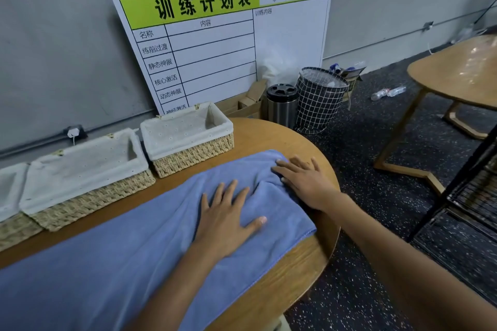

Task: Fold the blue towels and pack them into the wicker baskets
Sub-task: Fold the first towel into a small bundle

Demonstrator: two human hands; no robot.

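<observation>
Both hands, left (224,219) and right (304,183), press flat and open-fingered on the blue towel (121,250), gripping nothing.

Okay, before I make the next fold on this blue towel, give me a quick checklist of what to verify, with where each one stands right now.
1. Blue towel lying flat on the table: ok.
2. Left hand pressing it, fingers straight: ok.
3. Right hand flat on the towel's far end: ok.
4. Far end smooth: not ok, a crease shows between the hands.
5. Wicker baskets empty and beside the towel: ok.
6. Towel's near end square: cannot tell, out of view.
</observation>
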